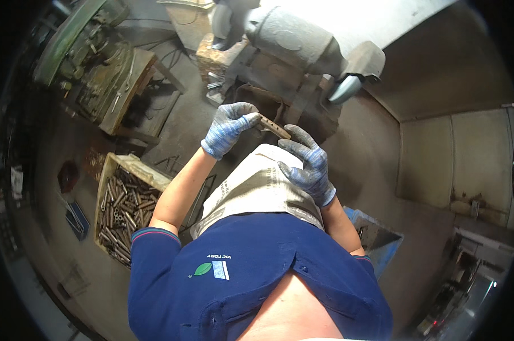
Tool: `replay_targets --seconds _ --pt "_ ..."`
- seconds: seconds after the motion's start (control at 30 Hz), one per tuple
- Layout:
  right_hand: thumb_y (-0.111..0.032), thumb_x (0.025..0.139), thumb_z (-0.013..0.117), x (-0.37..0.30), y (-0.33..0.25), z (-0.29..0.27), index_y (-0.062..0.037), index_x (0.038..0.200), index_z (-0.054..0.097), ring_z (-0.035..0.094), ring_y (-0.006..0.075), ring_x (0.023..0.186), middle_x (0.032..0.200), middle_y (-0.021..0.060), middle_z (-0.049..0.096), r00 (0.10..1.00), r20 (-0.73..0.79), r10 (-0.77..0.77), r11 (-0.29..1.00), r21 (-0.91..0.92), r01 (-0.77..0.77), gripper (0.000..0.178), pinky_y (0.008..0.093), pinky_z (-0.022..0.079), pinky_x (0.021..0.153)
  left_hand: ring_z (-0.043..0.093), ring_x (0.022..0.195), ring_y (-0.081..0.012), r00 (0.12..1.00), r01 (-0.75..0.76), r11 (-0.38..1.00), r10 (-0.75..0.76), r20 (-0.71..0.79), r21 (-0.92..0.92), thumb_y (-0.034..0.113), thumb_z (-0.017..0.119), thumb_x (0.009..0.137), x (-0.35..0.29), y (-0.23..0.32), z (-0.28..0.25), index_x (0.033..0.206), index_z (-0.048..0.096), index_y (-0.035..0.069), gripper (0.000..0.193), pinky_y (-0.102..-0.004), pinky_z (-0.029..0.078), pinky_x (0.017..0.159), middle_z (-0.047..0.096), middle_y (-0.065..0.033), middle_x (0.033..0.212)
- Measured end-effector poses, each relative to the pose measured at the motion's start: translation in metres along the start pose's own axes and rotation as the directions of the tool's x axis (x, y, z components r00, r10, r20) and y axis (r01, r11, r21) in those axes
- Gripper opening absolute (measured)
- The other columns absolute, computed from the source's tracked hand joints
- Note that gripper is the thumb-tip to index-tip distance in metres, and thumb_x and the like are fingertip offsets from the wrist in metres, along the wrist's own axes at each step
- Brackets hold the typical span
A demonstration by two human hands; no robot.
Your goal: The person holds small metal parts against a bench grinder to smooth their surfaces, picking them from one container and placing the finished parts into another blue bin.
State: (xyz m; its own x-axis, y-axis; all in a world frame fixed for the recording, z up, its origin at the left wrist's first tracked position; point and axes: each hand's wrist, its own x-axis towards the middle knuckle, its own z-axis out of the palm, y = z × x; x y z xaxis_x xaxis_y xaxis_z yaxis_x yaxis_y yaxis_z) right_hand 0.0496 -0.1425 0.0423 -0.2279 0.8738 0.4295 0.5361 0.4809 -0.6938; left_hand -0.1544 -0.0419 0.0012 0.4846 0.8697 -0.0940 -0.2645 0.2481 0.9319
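Note:
A short brown metal tube (275,127) with small holes along its side is held at a slant above my lap. My left hand (228,129), in a blue and grey work glove, pinches the tube's left end between thumb and fingers. At the other end, my right hand (309,166), gloved alike, has its upper fingertips on the tube, while its thumb stands a little apart. Beyond the tube is a grey grinding machine (291,38) with a guarded wheel (345,87) on its right side.
To my left stands a bin (104,181) filled with similar metal tubes. A blue-rimmed crate (388,250) is beside my right elbow. A green machine on a bench (117,122) stands at far left. Pale panels (427,159) line the right side. A light cloth (257,187) covers my lap.

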Motion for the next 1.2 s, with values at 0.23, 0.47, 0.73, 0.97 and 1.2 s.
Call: replay_targets --seconds 0.23,0.47,0.73,0.97,1.2 --pt "-0.010 0.065 0.077 -0.018 0.011 -0.005 0.0027 0.098 0.065 0.060 0.0340 0.104 0.117 0.0240 0.055 0.938 -0.294 0.182 0.982 0.011 -0.187 0.037 0.0361 0.049 0.086 0.063 0.073 -0.0170 0.985 0.116 0.973 -0.087 0.152 -0.198 0.012 0.063 0.086 0.038 -0.024 0.030 0.097 0.059 -0.003 0.019 -0.0285 0.055 0.064 0.064 -0.0099 0.085" --pt "-0.012 0.063 0.079 -0.014 0.002 -0.007 0.0024 0.095 0.065 0.063 0.0296 0.091 0.116 0.0221 0.052 0.941 -0.254 0.221 0.974 0.004 -0.228 0.038 0.0332 0.052 0.079 0.062 0.070 -0.0114 0.943 0.229 0.955 -0.170 0.286 -0.187 0.016 0.062 0.086 0.077 -0.036 0.048 0.099 0.057 0.000 0.021 -0.0233 0.052 0.064 0.063 -0.0056 0.084" --pt "-0.014 0.064 0.077 -0.005 0.013 -0.013 0.0031 0.092 0.064 0.063 0.0291 0.086 0.102 0.0163 0.057 0.870 -0.401 0.286 0.945 -0.031 -0.325 0.035 0.0349 0.052 0.076 0.062 0.081 -0.0122 0.809 0.459 0.874 -0.338 0.481 -0.157 0.015 0.063 0.085 0.088 -0.047 0.068 0.107 0.053 0.001 0.027 -0.0230 0.051 0.070 0.063 -0.0076 0.092" --pt "-0.008 0.070 0.071 -0.010 0.033 -0.006 0.0022 0.091 0.066 0.058 0.0255 0.096 0.103 0.0150 0.056 0.844 -0.364 0.394 0.913 0.051 -0.405 0.024 0.0329 0.047 0.083 0.059 0.081 -0.0093 0.696 0.468 0.880 -0.421 0.581 0.077 0.016 0.061 0.087 0.107 -0.037 0.068 0.116 0.053 -0.003 0.035 -0.0195 0.049 0.071 0.063 -0.0065 0.092" --pt "0.000 0.076 0.064 -0.022 0.040 0.001 0.0028 0.091 0.066 0.056 0.0224 0.099 0.101 0.0131 0.058 0.711 -0.473 0.520 0.850 0.371 -0.375 0.015 0.0291 0.045 0.084 0.056 0.066 -0.0069 0.772 0.443 0.897 -0.376 0.513 -0.008 0.025 0.061 0.089 0.125 -0.056 0.056 0.110 0.056 -0.001 0.034 -0.0209 0.049 0.060 0.059 -0.0014 0.076"
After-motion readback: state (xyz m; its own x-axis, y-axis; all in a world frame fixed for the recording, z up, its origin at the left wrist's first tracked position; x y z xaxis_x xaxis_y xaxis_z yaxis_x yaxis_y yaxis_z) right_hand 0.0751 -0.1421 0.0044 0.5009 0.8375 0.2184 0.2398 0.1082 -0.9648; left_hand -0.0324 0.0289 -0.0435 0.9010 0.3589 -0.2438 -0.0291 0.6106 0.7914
